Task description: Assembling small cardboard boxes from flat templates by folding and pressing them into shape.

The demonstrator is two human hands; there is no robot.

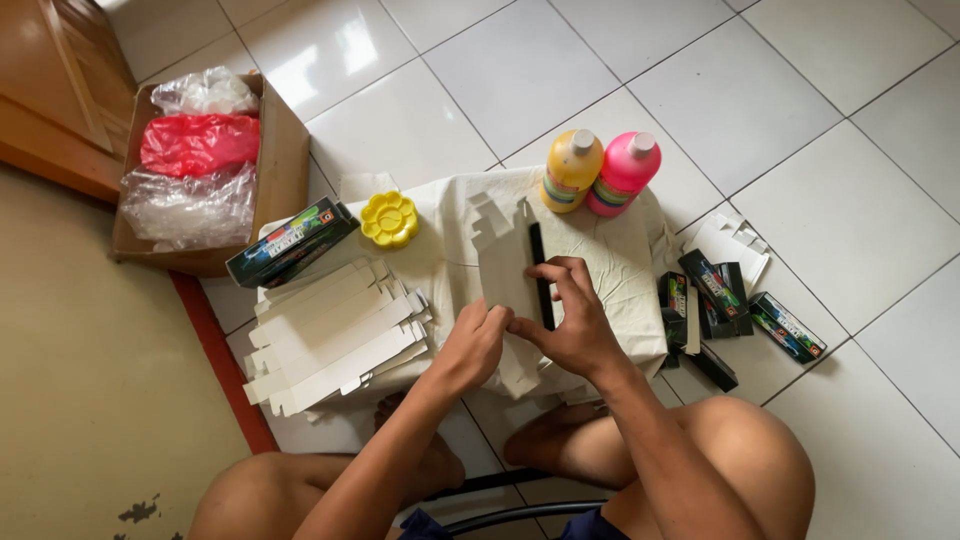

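Both hands, left hand [472,340] and right hand [570,315], closed on flat white carton blank [505,270] at cloth-covered table [620,260] near edge; apparently mid-fold. Press creases squarely, thumbs firm.

Bare arms, bare legs, dark shorts

Both forearms are uncovered right up to where they leave the view at the near edge, with no sleeves, watch, bracelet or rings to be seen. The left hand [472,345] and the right hand [570,320] wear no gloves, and the fingers are slim with short nails. Both knees and thighs are bare too, as are the two feet tucked in near the body. Between the thighs, at the very near edge, shows a small patch of dark blue cloth, seemingly shorts.
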